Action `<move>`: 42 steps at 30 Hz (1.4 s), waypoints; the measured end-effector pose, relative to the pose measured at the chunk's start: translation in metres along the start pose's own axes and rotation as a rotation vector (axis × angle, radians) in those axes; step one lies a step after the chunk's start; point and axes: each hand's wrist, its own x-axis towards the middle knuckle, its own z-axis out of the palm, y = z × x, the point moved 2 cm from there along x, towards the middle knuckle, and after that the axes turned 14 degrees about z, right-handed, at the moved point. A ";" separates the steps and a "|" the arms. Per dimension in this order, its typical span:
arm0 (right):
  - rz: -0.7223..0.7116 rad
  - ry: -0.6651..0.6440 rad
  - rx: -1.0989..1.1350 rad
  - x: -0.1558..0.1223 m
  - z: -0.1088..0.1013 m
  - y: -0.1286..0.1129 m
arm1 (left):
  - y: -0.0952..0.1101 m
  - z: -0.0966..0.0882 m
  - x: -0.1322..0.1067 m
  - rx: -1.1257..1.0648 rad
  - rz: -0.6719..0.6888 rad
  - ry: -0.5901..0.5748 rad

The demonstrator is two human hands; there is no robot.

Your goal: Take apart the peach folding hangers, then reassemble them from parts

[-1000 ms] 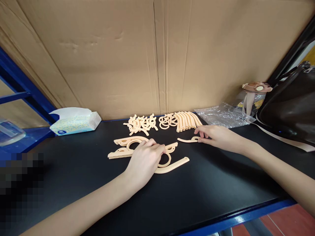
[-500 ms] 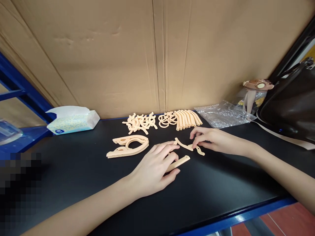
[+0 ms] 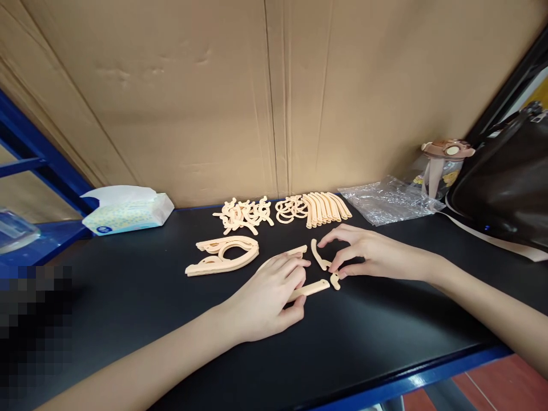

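Observation:
My left hand rests closed over a beige hanger piece; its two long arms stick out past my fingertips, and the middle is hidden under my palm. Just right of it, my right hand pinches a small S-shaped beige plastic piece between thumb and fingers. The lower hooked end of that piece shows below my thumb, close to the arm tip. To the left of my hands, folded beige hangers lie stacked flat on the black table.
At the back of the table are a heap of small curved pieces, several rings and a row of curved arms. A tissue pack stands left. A clear plastic bag, a bottle and a dark bag are right.
My right hand has turned the small S-shaped piece more upright and brought its lower end near the arm tip. The left fingers have drawn in slightly, and the upper arm shows more.

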 end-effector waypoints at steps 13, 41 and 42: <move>0.093 0.030 0.031 0.002 0.009 -0.010 | -0.001 -0.005 0.000 -0.087 -0.069 -0.012; 0.211 0.144 0.004 0.003 0.010 -0.009 | 0.002 -0.004 0.000 -0.026 -0.014 -0.043; 0.200 0.137 -0.007 0.003 0.010 -0.010 | 0.001 -0.004 0.000 -0.029 -0.028 -0.027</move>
